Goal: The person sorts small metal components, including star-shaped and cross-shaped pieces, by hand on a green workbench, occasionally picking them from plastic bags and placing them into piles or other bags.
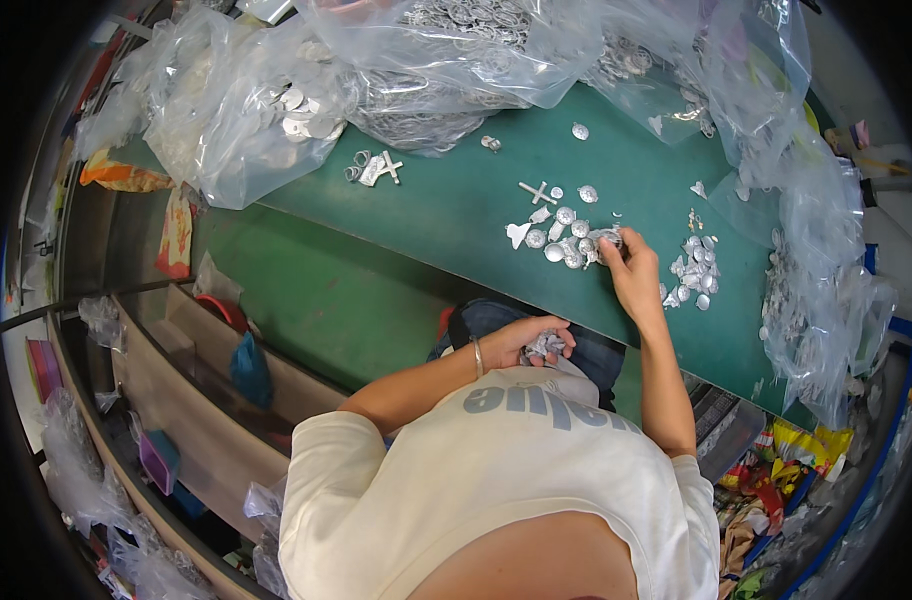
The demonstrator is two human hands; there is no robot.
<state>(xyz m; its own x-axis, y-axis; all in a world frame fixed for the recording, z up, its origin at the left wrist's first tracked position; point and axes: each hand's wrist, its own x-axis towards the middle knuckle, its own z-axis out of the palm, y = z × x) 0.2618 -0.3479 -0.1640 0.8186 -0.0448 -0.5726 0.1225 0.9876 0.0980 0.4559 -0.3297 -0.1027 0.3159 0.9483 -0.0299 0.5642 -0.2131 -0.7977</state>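
Note:
My left hand (504, 342), a bangle on its wrist, is cupped in front of my lap around a handful of small silver metal charms (545, 346). Over the green table (436, 215), the fingers of my right hand (636, 277) pinch at silver pieces at the right side of a loose pile of charms (574, 230). Round discs, a pale flat piece and a cross (541, 193) show in that pile; the exact piece between my fingertips is partly hidden. Right of my hand is a second cluster of small round charms (697, 268).
Clear plastic bags of silver parts (416, 110) line the table's far side, and another bag (811, 300) lies along its right. A cross charm (389, 168) and rings lie at the left. A brown drawer-like unit (196, 370) stands left; colourful wrappers (801, 450) are at lower right.

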